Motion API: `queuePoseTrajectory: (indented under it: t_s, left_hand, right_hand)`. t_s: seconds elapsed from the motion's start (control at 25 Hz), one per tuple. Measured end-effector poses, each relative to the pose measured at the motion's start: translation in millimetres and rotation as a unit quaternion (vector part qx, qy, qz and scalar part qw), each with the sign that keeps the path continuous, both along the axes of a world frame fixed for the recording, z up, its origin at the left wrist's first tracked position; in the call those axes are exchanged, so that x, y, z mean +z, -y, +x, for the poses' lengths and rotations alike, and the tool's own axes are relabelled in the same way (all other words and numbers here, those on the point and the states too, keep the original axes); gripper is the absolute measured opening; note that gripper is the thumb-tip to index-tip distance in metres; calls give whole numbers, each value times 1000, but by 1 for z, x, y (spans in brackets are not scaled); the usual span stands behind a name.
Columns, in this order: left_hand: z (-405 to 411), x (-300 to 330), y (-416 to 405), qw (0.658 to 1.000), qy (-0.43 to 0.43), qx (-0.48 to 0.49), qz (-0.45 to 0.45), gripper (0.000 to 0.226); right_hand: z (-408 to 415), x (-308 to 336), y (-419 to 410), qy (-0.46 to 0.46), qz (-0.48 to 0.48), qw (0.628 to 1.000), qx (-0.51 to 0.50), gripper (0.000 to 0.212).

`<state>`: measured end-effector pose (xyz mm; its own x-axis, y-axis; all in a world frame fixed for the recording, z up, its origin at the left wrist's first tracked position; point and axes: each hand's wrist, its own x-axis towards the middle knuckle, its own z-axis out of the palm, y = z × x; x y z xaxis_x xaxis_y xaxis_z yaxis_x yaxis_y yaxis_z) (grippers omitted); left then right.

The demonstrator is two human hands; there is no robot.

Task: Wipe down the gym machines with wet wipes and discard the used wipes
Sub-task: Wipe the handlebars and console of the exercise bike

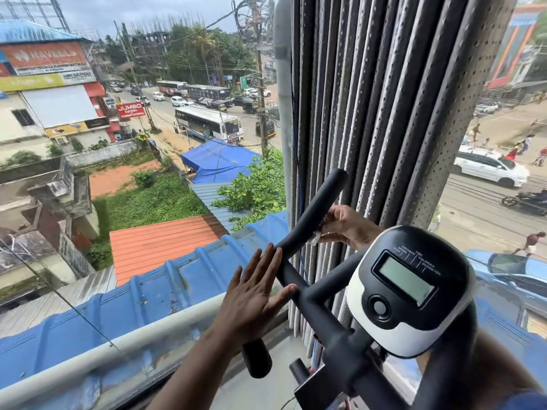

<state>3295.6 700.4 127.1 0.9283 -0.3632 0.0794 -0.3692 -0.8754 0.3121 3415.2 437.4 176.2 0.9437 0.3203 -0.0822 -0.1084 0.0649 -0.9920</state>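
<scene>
White wipe [314, 238] under right hand [346, 226], against black handlebar [310, 216].

Two bare hands and forearms belong to the person. The left hand [254, 294] wears no glove, ring or watch, and its forearm is uncovered all the way to the bottom edge of the view, with no sleeve or band on it. The right hand [346, 226] is likewise bare, with no ring showing on its fingers; most of its arm is hidden. At the lower right corner a small patch of blue cloth [524, 400] shows, apparently a garment.
</scene>
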Motion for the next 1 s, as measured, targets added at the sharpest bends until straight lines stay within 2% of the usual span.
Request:
queuePoseTrajectory:
  t_s: [0.12, 0.2, 0.48, 0.76, 1.0]
  left_hand:
    - [-6, -4, 0, 1000, 2, 23, -18, 81]
    - [-4, -5, -3, 999, 6, 19, -33, 80]
    - [1, -12, -5, 997, 32, 18, -61, 84]
    - [0, -10, -6, 997, 32, 15, -68, 88]
    - [-1, -11, -6, 997, 27, 14, -66, 86]
  right_hand:
    - [4, 6, 8, 23, 97, 992, -75, 36]
    - [5, 12, 11, 24, 140, 985, -101, 28]
    - [-7, 27, 2, -46, 12, 999, -22, 19]
    - [-4, 22, -5, -84, 0, 995, -47, 18]
    - [-3, 2, -24, -108, -78, 989, 60, 22]
